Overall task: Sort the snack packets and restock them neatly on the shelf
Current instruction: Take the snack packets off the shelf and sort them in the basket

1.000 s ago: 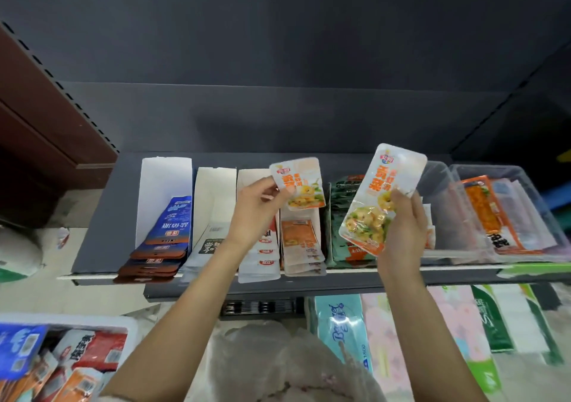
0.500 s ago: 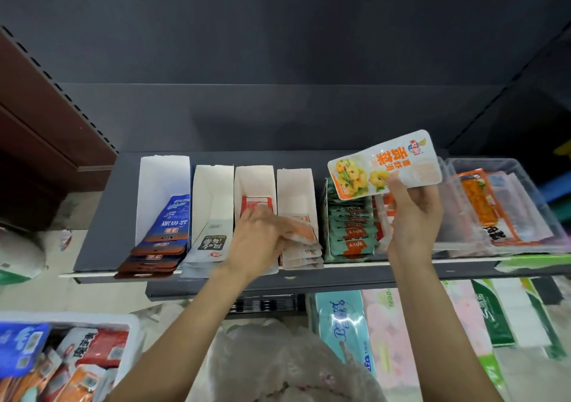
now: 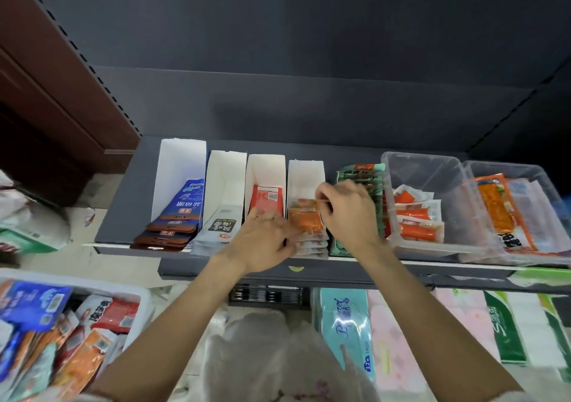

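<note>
Both my hands are at the fourth white cardboard tray (image 3: 306, 179) on the dark shelf (image 3: 123, 216). My right hand (image 3: 346, 213) pinches the top edge of an orange snack packet (image 3: 304, 220) and holds it on the stack in that tray. My left hand (image 3: 265, 244) rests flat with fingers spread against the front of the stack, touching the packets' left side. The neighbouring trays hold blue-brown packets (image 3: 179, 216), a white packet (image 3: 221, 228), red packets (image 3: 265, 199) and green packets (image 3: 361, 174).
Two clear plastic bins (image 3: 432, 169) (image 3: 525, 179) with orange packets stand at the right on the shelf. A white crate (image 3: 102, 290) of mixed packets sits at lower left. Tissue packs (image 3: 346, 324) fill the shelf below. A plastic bag (image 3: 262, 355) lies under my arms.
My right hand has brought the raised orange-and-white packet down and left onto the fourth tray's stack. My left hand stayed low at the stack's front after laying its own packet down.
</note>
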